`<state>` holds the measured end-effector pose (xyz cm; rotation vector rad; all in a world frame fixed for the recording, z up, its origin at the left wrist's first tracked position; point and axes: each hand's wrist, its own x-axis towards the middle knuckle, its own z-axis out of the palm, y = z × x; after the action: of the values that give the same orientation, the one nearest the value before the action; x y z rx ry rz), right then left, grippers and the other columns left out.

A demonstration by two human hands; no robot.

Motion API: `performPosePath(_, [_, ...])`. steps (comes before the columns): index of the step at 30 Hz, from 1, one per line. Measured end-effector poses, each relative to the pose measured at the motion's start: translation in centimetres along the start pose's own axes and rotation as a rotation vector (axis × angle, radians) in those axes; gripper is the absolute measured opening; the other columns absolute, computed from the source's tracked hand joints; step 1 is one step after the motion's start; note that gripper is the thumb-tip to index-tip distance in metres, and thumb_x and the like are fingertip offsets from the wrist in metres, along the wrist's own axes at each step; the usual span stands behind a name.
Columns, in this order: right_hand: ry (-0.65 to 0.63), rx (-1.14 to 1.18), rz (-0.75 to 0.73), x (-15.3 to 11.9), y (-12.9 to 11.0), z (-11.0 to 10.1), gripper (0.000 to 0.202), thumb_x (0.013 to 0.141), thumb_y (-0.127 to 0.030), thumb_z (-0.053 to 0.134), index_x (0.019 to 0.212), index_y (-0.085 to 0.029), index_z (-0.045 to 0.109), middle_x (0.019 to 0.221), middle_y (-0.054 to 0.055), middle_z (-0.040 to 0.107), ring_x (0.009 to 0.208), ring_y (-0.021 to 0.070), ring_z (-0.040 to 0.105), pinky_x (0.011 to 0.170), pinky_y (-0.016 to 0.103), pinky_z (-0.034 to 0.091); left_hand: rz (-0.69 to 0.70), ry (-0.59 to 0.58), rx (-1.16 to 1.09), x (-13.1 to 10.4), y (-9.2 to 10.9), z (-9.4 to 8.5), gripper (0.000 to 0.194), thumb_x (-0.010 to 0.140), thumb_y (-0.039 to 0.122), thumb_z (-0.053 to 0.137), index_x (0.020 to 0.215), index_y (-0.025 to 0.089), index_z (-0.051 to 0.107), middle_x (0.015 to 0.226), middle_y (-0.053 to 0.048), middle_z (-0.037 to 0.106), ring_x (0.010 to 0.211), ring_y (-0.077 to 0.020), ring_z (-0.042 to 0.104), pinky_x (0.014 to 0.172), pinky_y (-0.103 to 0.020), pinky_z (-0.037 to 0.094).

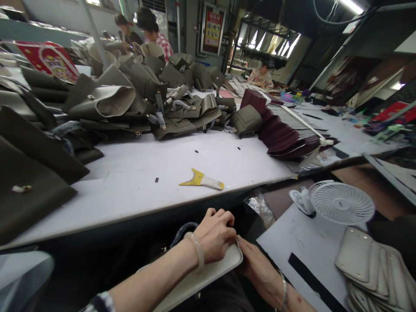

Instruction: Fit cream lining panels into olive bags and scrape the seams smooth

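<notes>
A pale, flat panel (pixel 208 279) with a rounded corner and a raised edge lies slanted across my lap. My left hand (pixel 216 234), below a pale bangle, is closed with its fingers curled at the panel's far corner. Around the right side of that corner is my right hand (pixel 256 264), its thumb along the edge and its other fingers mostly hidden. Both hands meet at the corner; anything small between the fingers cannot be made out. Behind my left wrist, a dark plastic-wrapped loop (pixel 183 232) shows beside the panel.
On the white table (pixel 130 173) lie a yellow-and-white forked piece (pixel 201 180) and several small dark bits. Olive bags (pixel 182 117) are heaped behind, beside a maroon stack (pixel 282 130). At right are a white fan (pixel 341 201) and stacked pale panels (pixel 370 260). People sit farther back.
</notes>
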<state>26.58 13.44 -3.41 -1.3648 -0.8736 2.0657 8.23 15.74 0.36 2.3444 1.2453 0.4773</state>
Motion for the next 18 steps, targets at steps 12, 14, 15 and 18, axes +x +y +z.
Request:
performPosePath(12, [-0.028, -0.193, -0.012, 0.7, 0.1, -0.6, 0.045, 0.09, -0.055, 0.054, 0.119, -0.024, 0.063, 0.097, 0.003, 0.066, 0.079, 0.014, 0.053, 0.071, 0.025, 0.044, -0.156, -0.11, -0.32, 1.9, -3.5, 1.1, 0.028, 0.07, 0.02, 0.055, 0.094, 0.02, 0.069, 0.089, -0.003, 0.072, 0.078, -0.0175, 0.065, 0.069, -0.025, 0.049])
performPosePath(14, [-0.043, -0.263, -0.031, 1.1, 0.0, -1.0, 0.046, 0.089, -0.055, 0.056, 0.121, -0.023, 0.063, 0.093, 0.003, 0.067, 0.076, 0.0134, 0.052, 0.07, 0.025, 0.043, -0.17, -0.13, -0.342, 2.0, -3.9, 1.2, 0.026, 0.07, 0.021, 0.055, 0.09, 0.021, 0.072, 0.085, -0.002, 0.073, 0.076, -0.0169, 0.065, 0.067, -0.024, 0.049])
performPosePath(15, [-0.058, -0.294, -0.034, 1.3, -0.1, -1.2, 0.046, 0.089, -0.055, 0.056, 0.121, -0.023, 0.063, 0.092, 0.003, 0.067, 0.076, 0.0135, 0.053, 0.07, 0.025, 0.043, -0.175, -0.14, -0.353, 2.0, -4.1, 1.2, 0.026, 0.07, 0.021, 0.055, 0.089, 0.021, 0.073, 0.083, -0.002, 0.074, 0.075, -0.0166, 0.066, 0.066, -0.024, 0.048])
performPosePath(18, [-0.126, -0.329, 0.01, 1.5, -1.0, -1.2, 0.048, 0.088, -0.056, 0.056, 0.121, -0.022, 0.064, 0.093, 0.004, 0.068, 0.079, 0.015, 0.056, 0.076, 0.027, 0.045, -0.182, -0.164, -0.384, 2.2, -4.6, 1.3, 0.027, 0.07, 0.022, 0.054, 0.087, 0.021, 0.075, 0.079, -0.002, 0.074, 0.071, -0.0156, 0.066, 0.064, -0.023, 0.048])
